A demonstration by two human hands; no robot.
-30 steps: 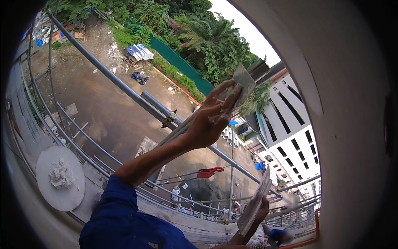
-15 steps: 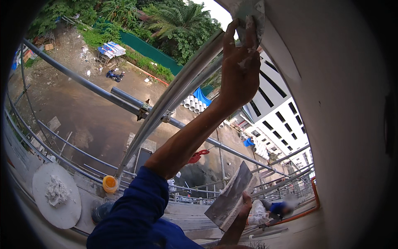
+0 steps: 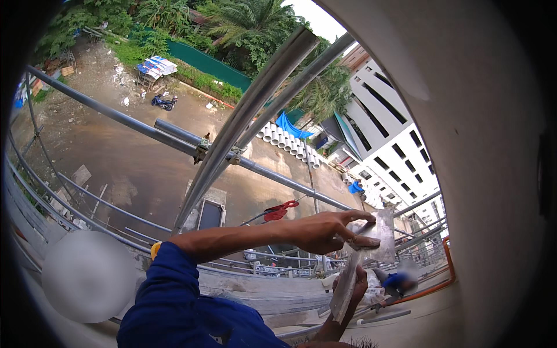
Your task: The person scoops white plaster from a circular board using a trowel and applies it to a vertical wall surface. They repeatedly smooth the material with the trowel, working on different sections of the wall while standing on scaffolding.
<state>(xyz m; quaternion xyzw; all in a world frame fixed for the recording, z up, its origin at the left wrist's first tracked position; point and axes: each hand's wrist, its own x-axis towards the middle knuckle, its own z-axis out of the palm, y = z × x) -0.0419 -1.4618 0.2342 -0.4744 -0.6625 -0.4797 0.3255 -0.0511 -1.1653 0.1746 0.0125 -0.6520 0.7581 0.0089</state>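
My left hand point(image 3: 332, 232) reaches across from the left, its fingers along a wide, flat metal scraper blade point(image 3: 383, 235) smeared with pale paste. The scraper's handle is hidden by the hand. Just below, my right hand point(image 3: 358, 285) grips a flat rectangular metal plate point(image 3: 344, 293), seen nearly edge-on and coated with paste. The blade is at the plate's upper end; whether the two touch, I cannot tell. A smooth pale wall point(image 3: 464, 145) rises on the right.
Scaffold pipes point(image 3: 249, 116) cross in front, above a muddy yard point(image 3: 139, 180). A round white disc point(image 3: 87, 276), blurred, is at lower left, near a partly hidden yellow container point(image 3: 155, 250). Another person point(image 3: 399, 284) crouches at lower right beside an orange pipe point(image 3: 448, 264).
My left hand has come down from high on the wall to the plate, bringing the scraper. The plate in my right hand has turned from showing its broad face to nearly edge-on.
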